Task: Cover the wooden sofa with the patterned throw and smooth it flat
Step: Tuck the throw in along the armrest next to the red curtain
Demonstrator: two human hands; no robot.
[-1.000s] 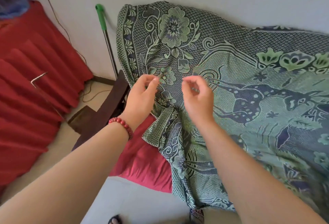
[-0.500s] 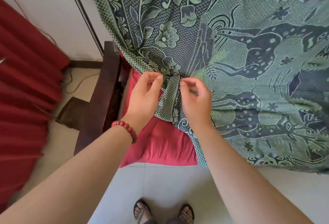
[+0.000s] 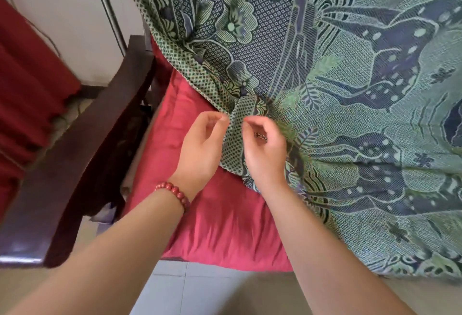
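- On the sofa, a green-and-navy patterned throw (image 3: 350,114) of woven cloth covers the back and most of the seat. It reaches the front edge on the right, but its left side is drawn in and falls short.
- The dark-brown wooden sofa (image 3: 82,154) shows only its left armrest, bare and well apart from the throw's edge.
- A crimson fabric seat cushion (image 3: 212,227) lies uncovered between that armrest and the throw. To my eye this corner is what remains to be covered, so the draping is mostly done and the smoothing on this side has not begun.
- The left hand (image 3: 202,147), with a red bead bracelet (image 3: 175,196) on its wrist, and the right hand (image 3: 265,154) sit close together. Both have their fingers curled.
- The right hand pinches a fold of the throw, and cloth shows between its fingers. The left hand's thumb and forefinger nip the border just beside it, though those tips are a little blurred.
- The bunched strip of checked border (image 3: 235,139) between the hands is the step in hand: loosening this gathered corner.
- I'd judge the next move calls for drawing the hands apart. The border should go left toward the armrest and forward over the cushion, gently enough not to drag cloth off the back. After that, flat palms can press out the creases.
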